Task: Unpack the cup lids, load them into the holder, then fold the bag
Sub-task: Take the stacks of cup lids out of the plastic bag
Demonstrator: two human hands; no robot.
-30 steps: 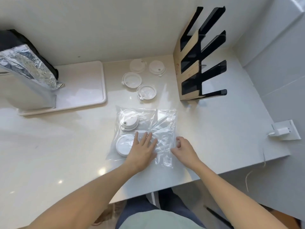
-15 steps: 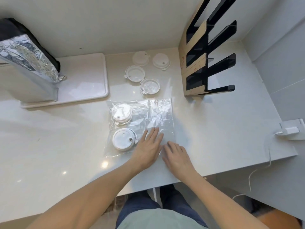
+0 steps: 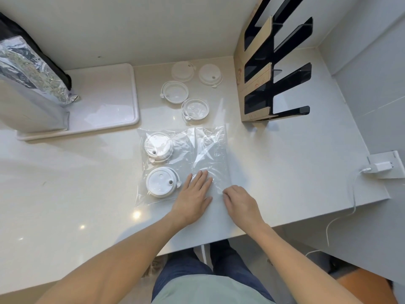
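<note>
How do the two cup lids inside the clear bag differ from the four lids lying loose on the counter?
The two bagged lids lie under the clear bag, near the left hand; the four loose lids lie uncovered, farther back beside the black holder. The bagged pair form a column; the loose ones are scattered. All are round and whitish.

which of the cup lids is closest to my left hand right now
The lid in the near-left corner of the clear bag, just left of your left hand. The other bagged lid lies farther back; four more sit outside.
</note>
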